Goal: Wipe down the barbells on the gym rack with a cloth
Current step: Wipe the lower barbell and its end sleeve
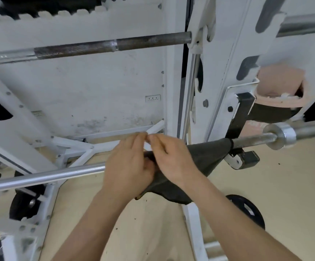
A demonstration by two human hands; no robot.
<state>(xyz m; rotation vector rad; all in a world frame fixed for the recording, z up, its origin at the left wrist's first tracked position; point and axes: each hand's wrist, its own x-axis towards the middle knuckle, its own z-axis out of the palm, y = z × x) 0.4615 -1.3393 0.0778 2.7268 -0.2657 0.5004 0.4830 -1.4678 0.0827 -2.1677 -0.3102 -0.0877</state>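
A shiny steel barbell (45, 176) runs across the lower part of the view, resting in the white rack (211, 76). A dark grey cloth (203, 157) is draped over this bar near the right upright and hangs below it. My left hand (128, 166) and my right hand (169, 161) sit side by side on the bar, both gripping the cloth, fingertips nearly touching above it. The bar under my hands is hidden. A second, darker rusty barbell (88, 47) lies higher up on the rack.
A chrome collar (282, 135) sits on the lower bar's right sleeve. Black weight plates stand on the tan floor at right (247, 210) and at lower left (23, 202). White frame struts (81, 157) cross behind the bar. A pinkish pad (281, 85) is mounted at upper right.
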